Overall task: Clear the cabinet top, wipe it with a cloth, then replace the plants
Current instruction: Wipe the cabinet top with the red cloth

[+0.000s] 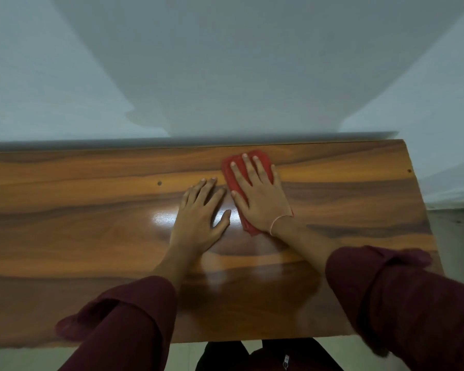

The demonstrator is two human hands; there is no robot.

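Note:
The glossy wooden cabinet top (78, 231) fills the middle of the head view, with no plants on it. A red folded cloth (263, 158) lies on it right of centre, near the back edge. My right hand (257, 196) presses flat on the cloth with fingers spread, covering most of it. My left hand (198, 218) rests flat on the bare wood just left of the cloth, palm down, fingers apart, holding nothing. Both arms wear dark maroon sleeves.
A pale wall (225, 62) rises directly behind the cabinet's back edge. The cabinet's right end (423, 210) drops to a grey floor. Two small dark holes (159, 183) mark the wood. My legs show below the front edge.

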